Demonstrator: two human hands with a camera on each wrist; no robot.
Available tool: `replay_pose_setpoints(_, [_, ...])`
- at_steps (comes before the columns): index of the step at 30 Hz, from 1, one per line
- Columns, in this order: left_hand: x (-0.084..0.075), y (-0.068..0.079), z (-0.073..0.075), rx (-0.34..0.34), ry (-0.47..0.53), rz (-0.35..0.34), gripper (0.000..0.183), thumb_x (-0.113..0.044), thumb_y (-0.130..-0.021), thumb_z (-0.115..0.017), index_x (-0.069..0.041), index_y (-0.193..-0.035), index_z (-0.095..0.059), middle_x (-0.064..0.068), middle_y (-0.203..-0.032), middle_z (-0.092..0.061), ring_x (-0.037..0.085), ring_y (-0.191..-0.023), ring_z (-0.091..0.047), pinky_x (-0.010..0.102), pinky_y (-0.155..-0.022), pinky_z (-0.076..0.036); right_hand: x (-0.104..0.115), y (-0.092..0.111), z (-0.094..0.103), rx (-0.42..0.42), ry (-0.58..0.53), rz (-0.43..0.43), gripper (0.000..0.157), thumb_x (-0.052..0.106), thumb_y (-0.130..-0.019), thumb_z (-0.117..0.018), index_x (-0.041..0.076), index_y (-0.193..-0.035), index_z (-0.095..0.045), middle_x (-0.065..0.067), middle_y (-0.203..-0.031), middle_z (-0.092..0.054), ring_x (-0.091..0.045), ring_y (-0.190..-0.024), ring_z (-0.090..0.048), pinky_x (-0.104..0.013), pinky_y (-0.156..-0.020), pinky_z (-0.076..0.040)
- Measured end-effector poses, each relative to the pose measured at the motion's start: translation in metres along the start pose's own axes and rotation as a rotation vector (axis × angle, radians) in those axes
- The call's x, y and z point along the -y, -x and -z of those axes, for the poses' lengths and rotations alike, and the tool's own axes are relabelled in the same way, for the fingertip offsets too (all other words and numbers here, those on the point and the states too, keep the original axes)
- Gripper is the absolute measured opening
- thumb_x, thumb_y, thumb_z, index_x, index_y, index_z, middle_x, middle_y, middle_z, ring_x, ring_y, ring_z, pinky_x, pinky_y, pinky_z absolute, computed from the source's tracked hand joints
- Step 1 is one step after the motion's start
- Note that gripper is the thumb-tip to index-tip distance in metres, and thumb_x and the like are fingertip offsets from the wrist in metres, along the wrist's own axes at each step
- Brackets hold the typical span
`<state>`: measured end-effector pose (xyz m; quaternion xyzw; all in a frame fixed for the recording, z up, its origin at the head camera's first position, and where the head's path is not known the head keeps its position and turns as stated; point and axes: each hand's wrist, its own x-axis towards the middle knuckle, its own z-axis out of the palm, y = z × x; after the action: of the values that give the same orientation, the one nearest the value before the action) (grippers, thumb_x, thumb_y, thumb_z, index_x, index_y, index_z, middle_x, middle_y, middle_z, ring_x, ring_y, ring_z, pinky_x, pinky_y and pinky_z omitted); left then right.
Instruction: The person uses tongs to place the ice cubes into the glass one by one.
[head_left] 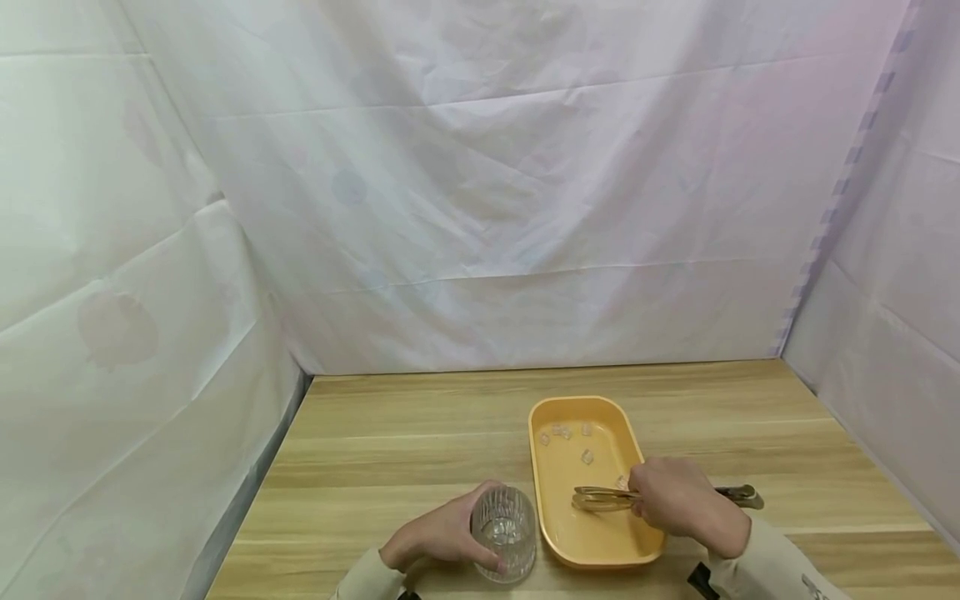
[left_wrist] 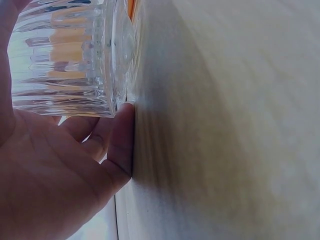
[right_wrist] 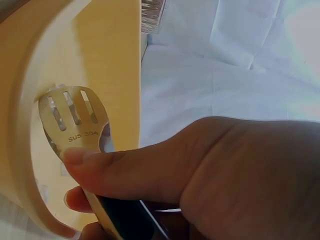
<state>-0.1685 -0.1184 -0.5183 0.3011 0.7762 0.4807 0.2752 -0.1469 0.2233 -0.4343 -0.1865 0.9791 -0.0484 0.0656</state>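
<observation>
A clear ribbed glass stands on the table with my left hand around its left side, thumb at the near side and fingers behind. The left wrist view shows the glass close to the palm, the little finger on the table. My right hand grips metal tongs over the yellow tray. Slots and "SUS 304" mark the head of the tongs in the right wrist view. Several small clear cubes lie in the tray. Whether the tongs pinch a cube I cannot tell.
The wooden table reaches back to a white cloth wall. Cloth also hangs along the left side and the right side. The tray's raised rim stands just right of the glass.
</observation>
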Motion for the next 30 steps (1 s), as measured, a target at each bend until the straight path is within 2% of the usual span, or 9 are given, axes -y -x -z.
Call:
replay_pose_setpoints(7, [0.002, -0.001, 0.001, 0.003, -0.011, 0.004, 0.08, -0.026, -0.074, -0.088, -0.032, -0.138, -0.041, -0.006, -0.129, -0.055, 0.013, -0.121, -0.053, 0.031, -0.1, -0.042, 0.0, -0.004, -0.002, 0.012, 0.0, -0.015, 0.02, 0.022, -0.082, -0.078, 0.021, -0.069, -0.063, 0.008, -0.058, -0.046, -0.011, -0.051, -0.043, -0.03, -0.045, -0.036])
replay_pose_setpoints(20, [0.006, -0.002, 0.0, 0.0, -0.008, 0.026, 0.08, -0.027, -0.073, -0.089, -0.035, -0.137, -0.041, -0.008, -0.128, -0.055, 0.011, -0.12, -0.052, 0.032, -0.1, -0.041, 0.0, -0.007, -0.015, -0.092, 0.011, 0.035, 0.025, 0.027, -0.083, -0.075, 0.023, -0.066, -0.057, 0.011, -0.058, -0.043, -0.008, -0.049, -0.038, -0.03, -0.043, -0.034])
replay_pose_setpoints(30, [0.004, -0.002, 0.0, -0.001, -0.001, 0.032, 0.081, -0.026, -0.073, -0.089, -0.036, -0.137, -0.041, -0.009, -0.128, -0.055, 0.011, -0.12, -0.052, 0.032, -0.101, -0.041, 0.003, -0.01, -0.019, -0.103, 0.028, 0.023, 0.021, 0.029, -0.083, -0.075, 0.022, -0.069, -0.061, 0.01, -0.057, -0.044, -0.008, -0.049, -0.039, -0.029, -0.043, -0.033])
